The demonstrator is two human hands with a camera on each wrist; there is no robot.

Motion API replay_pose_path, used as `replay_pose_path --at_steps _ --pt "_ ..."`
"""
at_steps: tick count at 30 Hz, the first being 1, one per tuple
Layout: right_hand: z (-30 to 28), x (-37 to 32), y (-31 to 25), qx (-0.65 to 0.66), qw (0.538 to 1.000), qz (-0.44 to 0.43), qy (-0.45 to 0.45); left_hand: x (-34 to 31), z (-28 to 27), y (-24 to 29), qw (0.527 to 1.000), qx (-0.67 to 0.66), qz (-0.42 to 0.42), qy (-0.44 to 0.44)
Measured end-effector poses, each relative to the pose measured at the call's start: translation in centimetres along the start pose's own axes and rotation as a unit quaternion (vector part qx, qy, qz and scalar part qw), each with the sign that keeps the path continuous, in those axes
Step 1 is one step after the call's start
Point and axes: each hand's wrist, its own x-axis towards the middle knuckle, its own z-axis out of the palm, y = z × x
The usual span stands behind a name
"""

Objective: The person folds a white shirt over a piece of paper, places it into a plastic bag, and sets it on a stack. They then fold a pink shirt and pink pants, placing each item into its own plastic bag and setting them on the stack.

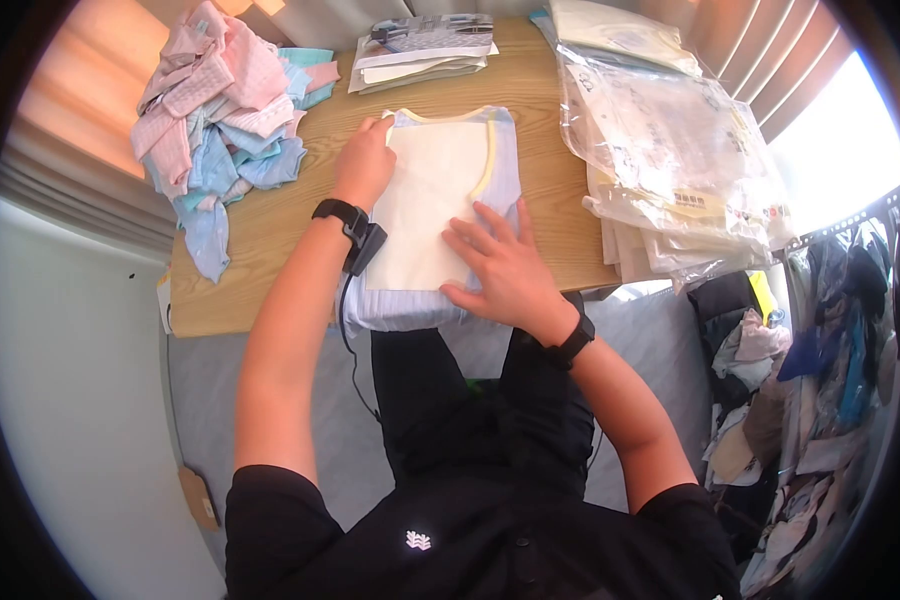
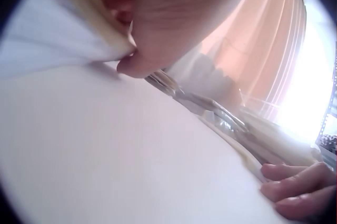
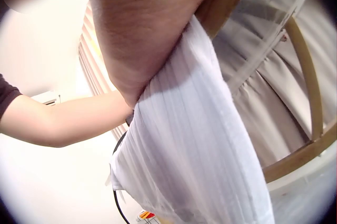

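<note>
The pale blue garment (image 1: 506,160) lies flat in the middle of the frame, near the front edge of the wooden table (image 1: 270,235), with a white board (image 1: 430,200) laid on top of it. Its yellow-trimmed neckline points to the top of the frame and its lower hem hangs just over the table edge.

My left hand (image 1: 365,165) pinches a fold of the cloth between thumb and fingers at the board's upper left corner. My right hand (image 1: 505,270) lies flat with its fingers spread, pressing on the board's lower right part and the cloth beside it.

The cloth looks thin, soft and light, so I judge it will slump and crease wherever it is not held. The stiff board is the firm thing to fold against, and the edges and corners are the best places to grip.

A heap of pink and blue clothes (image 1: 225,100) sits at upper left, booklets (image 1: 425,50) at top centre and clear bagged packs (image 1: 670,150) at right.
</note>
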Motion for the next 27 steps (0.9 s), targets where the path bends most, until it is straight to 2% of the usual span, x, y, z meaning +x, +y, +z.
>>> replay_pose_path --at_steps 2,5,8,11,14,15,17,20,23,26,27 --pt "0.1 -0.1 0.0 0.003 1.0 0.005 -0.001 -0.3 -0.4 1.1 0.999 0.007 0.029 -0.034" --pt "0.1 -0.1 0.0 0.005 1.0 0.0 -0.001 -0.3 0.8 -0.1 0.988 0.044 0.097 -0.115" --pt "-0.1 0.0 0.1 0.007 1.0 -0.002 -0.004 -1.0 0.8 -0.8 0.986 -0.035 0.115 -0.117" --pt "-0.2 0.0 0.1 0.013 1.0 0.003 -0.003 -2.4 -2.0 -0.2 0.943 -0.254 0.025 -0.215" --pt "0.1 -0.1 0.1 0.026 1.0 0.012 0.012 -5.7 -5.4 0.4 0.92 -0.306 -0.058 -0.236" --pt "0.1 -0.1 0.2 0.028 0.999 0.013 0.012 -6.9 -5.7 -0.3 0.921 -0.303 -0.096 -0.226" --pt "0.2 -0.1 0.2 0.032 0.999 0.015 0.011 -9.9 -6.5 -0.6 0.975 -0.13 -0.09 -0.158" --pt "0.2 0.0 0.1 0.039 0.999 0.029 0.01 -13.4 -6.9 0.5 0.971 -0.124 -0.163 -0.121" --pt "0.2 0.0 0.1 0.036 0.999 0.028 0.011 -14.3 -7.0 1.5 0.954 -0.107 -0.232 -0.153" --pt "0.2 -0.1 0.1 0.031 0.999 0.025 0.008 -15.2 -5.8 1.6 0.963 -0.111 -0.223 -0.106" --pt "0.2 -0.1 0.1 0.032 0.999 0.025 0.008 -15.4 -5.8 2.2 0.972 -0.097 -0.195 -0.085"
